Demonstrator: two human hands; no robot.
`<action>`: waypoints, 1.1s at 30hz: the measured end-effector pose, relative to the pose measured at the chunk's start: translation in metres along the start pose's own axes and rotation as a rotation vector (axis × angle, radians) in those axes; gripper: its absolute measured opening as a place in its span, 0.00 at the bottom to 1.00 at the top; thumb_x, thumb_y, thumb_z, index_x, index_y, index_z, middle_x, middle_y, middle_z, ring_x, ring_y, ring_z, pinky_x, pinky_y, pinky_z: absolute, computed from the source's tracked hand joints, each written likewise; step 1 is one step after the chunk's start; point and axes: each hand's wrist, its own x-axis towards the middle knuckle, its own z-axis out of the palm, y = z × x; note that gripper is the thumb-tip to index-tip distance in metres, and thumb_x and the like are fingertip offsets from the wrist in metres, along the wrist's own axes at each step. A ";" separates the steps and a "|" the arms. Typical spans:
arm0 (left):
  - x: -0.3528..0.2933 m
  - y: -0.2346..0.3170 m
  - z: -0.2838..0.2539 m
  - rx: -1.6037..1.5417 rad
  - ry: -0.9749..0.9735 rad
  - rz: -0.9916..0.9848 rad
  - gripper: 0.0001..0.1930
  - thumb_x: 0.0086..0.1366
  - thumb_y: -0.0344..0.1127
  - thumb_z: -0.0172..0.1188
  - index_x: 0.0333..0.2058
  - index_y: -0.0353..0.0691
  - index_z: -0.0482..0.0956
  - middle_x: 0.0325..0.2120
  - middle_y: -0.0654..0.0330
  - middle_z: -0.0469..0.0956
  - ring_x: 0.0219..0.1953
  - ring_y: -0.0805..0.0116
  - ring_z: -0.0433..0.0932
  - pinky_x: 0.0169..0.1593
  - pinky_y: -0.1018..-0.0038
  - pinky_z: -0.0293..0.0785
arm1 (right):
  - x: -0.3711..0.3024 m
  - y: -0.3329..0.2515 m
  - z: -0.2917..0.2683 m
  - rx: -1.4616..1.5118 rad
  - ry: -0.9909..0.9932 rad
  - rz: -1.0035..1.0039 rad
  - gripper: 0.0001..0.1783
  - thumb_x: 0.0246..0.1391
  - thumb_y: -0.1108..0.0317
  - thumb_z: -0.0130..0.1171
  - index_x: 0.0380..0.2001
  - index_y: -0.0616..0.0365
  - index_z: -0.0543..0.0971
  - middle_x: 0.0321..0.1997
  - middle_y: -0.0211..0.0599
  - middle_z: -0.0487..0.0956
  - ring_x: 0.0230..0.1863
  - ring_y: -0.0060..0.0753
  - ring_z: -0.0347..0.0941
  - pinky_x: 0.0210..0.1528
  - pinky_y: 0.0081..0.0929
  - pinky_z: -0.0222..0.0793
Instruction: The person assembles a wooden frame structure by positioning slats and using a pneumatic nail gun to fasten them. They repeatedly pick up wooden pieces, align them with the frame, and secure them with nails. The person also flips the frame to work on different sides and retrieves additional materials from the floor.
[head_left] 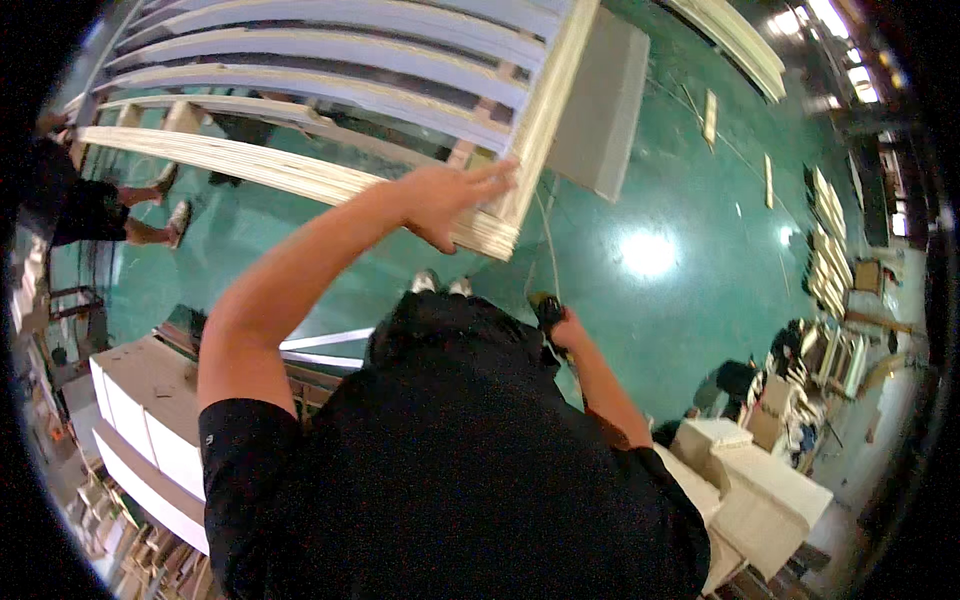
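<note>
A large wooden frame (300,165) of pale layered wood, with grey-lilac slats (400,60) across it, takes up the upper left. My left hand (445,200) rests on its near right corner, the fingers stretched out flat and the thumb over the near edge. Low by my right side, my right hand (568,333) is closed round a dark hand tool (547,310) with a yellowish end. A thin hose or cord (549,240) runs up from near the tool toward the frame. The tool's exact kind is too small to tell.
A grey panel (600,110) lies right of the frame. Wood strips (710,118) lie on the green floor (690,300). Another person's feet (178,222) show at left. White-sided boxes (150,400) stand behind me left, pale blocky pieces (765,490) behind me right.
</note>
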 end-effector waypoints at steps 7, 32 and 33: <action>-0.003 -0.012 0.005 0.062 0.143 -0.018 0.62 0.35 0.38 0.78 0.71 0.40 0.54 0.75 0.58 0.48 0.47 0.42 0.81 0.47 0.52 0.80 | -0.070 -0.177 -0.146 0.124 0.074 -0.056 0.45 0.44 0.49 0.80 0.58 0.63 0.71 0.54 0.41 0.81 0.54 0.37 0.78 0.60 0.37 0.73; -0.005 -0.014 0.033 0.049 0.359 -0.023 0.43 0.39 0.30 0.74 0.59 0.41 0.67 0.69 0.57 0.64 0.42 0.46 0.84 0.43 0.56 0.82 | -0.065 -0.358 -0.187 -0.178 -0.200 -0.318 0.40 0.45 0.62 0.78 0.60 0.63 0.72 0.56 0.45 0.78 0.56 0.36 0.77 0.63 0.33 0.70; -0.006 -0.012 0.026 0.034 0.325 -0.034 0.44 0.39 0.30 0.74 0.59 0.40 0.67 0.69 0.58 0.64 0.42 0.46 0.84 0.43 0.56 0.82 | -0.066 -0.358 -0.187 -0.172 -0.190 -0.335 0.40 0.45 0.63 0.78 0.59 0.63 0.72 0.55 0.45 0.79 0.55 0.35 0.77 0.62 0.33 0.71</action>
